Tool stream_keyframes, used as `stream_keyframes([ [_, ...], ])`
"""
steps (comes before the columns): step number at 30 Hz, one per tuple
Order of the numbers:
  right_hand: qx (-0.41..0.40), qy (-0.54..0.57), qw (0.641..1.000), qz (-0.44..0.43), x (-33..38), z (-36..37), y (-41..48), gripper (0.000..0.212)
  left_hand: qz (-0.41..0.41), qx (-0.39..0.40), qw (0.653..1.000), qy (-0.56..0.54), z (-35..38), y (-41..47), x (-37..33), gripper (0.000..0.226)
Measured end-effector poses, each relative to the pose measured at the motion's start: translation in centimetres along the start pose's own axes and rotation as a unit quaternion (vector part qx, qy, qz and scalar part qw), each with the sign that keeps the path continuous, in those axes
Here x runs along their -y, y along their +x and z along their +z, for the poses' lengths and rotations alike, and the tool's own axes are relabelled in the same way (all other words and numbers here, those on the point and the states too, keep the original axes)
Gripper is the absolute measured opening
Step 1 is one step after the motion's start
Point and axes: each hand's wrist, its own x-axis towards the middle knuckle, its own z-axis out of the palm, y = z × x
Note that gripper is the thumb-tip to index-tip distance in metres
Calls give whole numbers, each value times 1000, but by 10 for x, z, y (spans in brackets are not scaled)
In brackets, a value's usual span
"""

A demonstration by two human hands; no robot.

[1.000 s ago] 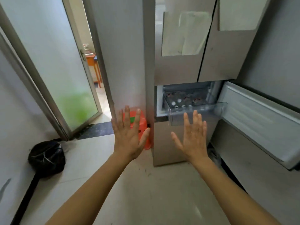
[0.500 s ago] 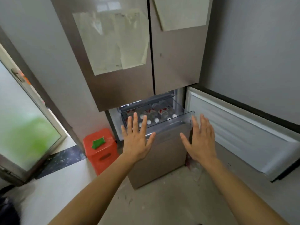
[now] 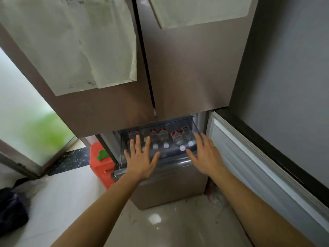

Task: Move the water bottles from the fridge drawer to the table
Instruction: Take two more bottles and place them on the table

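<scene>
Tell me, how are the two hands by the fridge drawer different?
The left hand spreads its fingers wide; the right hand keeps its fingers closer together. The left hand shows in front of the left water bottles in the fridge drawer; the right hand is at the drawer's right end. Both are open, backs up, and hold nothing.

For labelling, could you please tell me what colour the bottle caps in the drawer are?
The caps are white; head view.

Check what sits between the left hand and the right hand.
Head view: water bottles with white caps, in the clear fridge drawer. The left hand and right hand hold nothing.
</scene>
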Motion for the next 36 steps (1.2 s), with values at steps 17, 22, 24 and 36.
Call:
stream_keyframes([
  [17,236,48,968,68,-27,62,126,44,52,236,969,-46,82,160,-4,85],
  [22,330,52,939,87,-28,93,149,42,58,288,953,-79,105,182,-4,85],
  [24,347,47,932,88,-27,101,156,47,58,292,951,-86,115,188,-2,89],
  [36,407,26,909,85,-33,121,167,87,10,268,939,-215,137,195,-2,73],
])
